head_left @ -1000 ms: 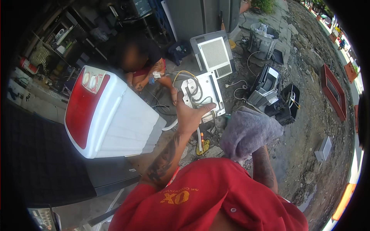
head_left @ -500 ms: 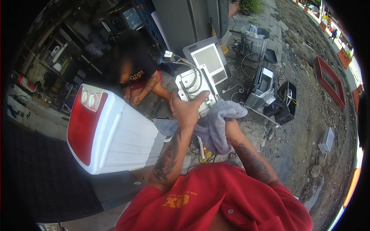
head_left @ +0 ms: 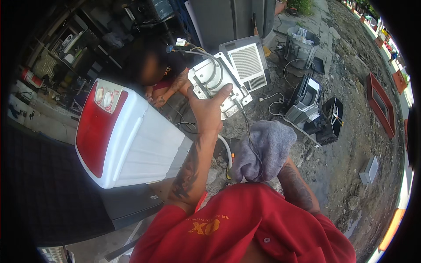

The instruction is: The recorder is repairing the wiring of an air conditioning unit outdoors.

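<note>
The white plate (head_left: 230,81) is up in front. The left hand (head_left: 208,108) has its fingers holding the near edge, thumb on top, likely so it won't tip. Gray cloth (head_left: 272,147) hides the right hand's fingers; I can't tell their grip.

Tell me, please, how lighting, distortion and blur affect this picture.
Head view: glare washes out the far-right edge; dark, cluttered shelving at upper left sinks into shadow; fisheye bends lines near the rim; the crouching co-worker's head is blurred; the white rectangular panel in the left hand looks fairly sharp.
</note>
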`<state>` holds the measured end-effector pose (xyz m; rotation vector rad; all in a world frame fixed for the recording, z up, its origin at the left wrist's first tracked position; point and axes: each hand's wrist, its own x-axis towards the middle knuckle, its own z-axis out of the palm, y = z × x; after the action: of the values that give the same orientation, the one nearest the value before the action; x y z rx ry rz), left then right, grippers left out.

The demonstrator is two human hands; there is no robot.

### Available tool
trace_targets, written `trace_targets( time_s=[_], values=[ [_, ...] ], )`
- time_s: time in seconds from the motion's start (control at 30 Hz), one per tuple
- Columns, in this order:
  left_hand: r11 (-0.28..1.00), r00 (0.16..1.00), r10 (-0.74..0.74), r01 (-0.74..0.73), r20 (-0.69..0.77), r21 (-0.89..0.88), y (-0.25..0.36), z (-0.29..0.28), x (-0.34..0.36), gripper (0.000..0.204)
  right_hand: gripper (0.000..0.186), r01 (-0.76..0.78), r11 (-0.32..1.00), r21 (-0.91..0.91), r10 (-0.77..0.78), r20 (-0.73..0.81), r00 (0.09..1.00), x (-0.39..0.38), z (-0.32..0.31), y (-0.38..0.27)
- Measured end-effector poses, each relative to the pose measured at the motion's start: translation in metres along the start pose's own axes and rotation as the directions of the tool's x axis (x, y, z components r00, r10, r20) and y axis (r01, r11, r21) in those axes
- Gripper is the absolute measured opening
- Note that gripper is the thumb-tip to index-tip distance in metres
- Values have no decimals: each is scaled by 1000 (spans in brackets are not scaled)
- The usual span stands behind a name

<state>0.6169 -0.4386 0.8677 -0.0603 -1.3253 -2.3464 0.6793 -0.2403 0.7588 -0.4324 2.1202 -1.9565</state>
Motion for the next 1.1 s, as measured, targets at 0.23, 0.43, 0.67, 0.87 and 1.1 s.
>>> trace_targets(
  time_s=[0.23, 0.43, 0.67, 0.87, 1.1],
  values=[
    [946, 976, 218, -218, 29, 241, -26, 5, -12, 67, 34, -250, 402, 881, 382, 86, 920, 4, 18, -43],
    [988, 999, 34, -34, 5, 153, -10, 15, -8, 65, 40, -288, 654, 699, 424, -24, 905, -13, 6, -49],
    [996, 996, -85, 85, 1, -21, -1, 1, -2, 59, 47, -299, 729, 616, 330, 65, 942, -52, -13, -22],
    [979, 984, -176, 173, -19, -104, -19, -29, -25, 56, 46, -288, 832, 474, 311, 31, 950, -69, -31, -14],
    [867, 883, -470, 459, -13, -192, -35, -77, -94, 53, 43, -309, 903, 298, 351, -100, 931, -85, -67, -3]
  ],
)
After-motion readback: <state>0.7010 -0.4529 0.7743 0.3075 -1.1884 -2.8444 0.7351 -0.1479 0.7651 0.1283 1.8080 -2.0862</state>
